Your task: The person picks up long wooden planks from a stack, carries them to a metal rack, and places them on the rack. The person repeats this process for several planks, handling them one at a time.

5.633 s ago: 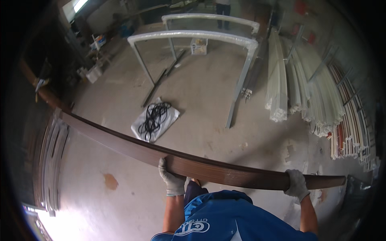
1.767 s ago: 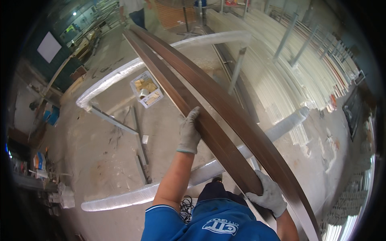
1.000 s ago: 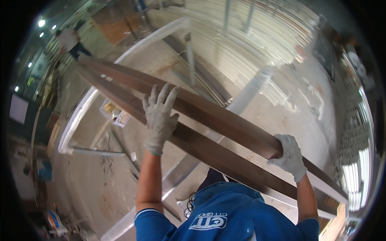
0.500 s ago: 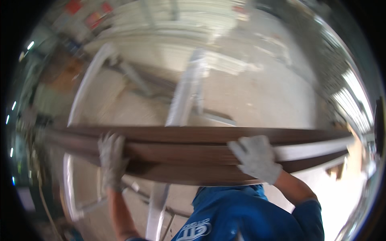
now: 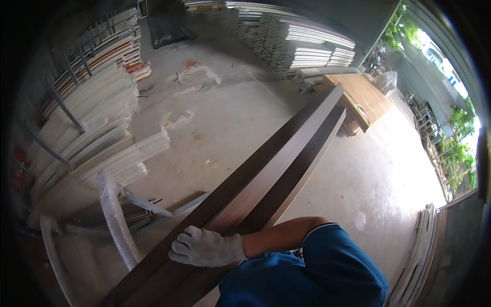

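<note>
Long dark brown boards [image 5: 266, 176], lying side by side lengthwise, run slantwise from the lower left up toward the far right in front of me. They look like wood-grained planks or frame strips, with grooves between them. My right hand [image 5: 207, 247], in a pale grey work glove, lies across them near my body, its fingers curled and closed on a board. The fingertips are partly hidden. My left hand is out of the picture. The near end of the boards runs off the lower edge.
A metal stand wrapped in clear plastic [image 5: 113, 215] is at the left under the boards. Stacked pale boards [image 5: 97, 112] fill the left side. Far right, a pile of tan panels [image 5: 358, 94] sits near the boards' far end. More strips [image 5: 417, 256] lean at the lower right.
My view has swung toward the far right, and the boards now slant instead of lying crosswise. My left hand, on the boards before, has gone out of view; my right hand stays on them.
</note>
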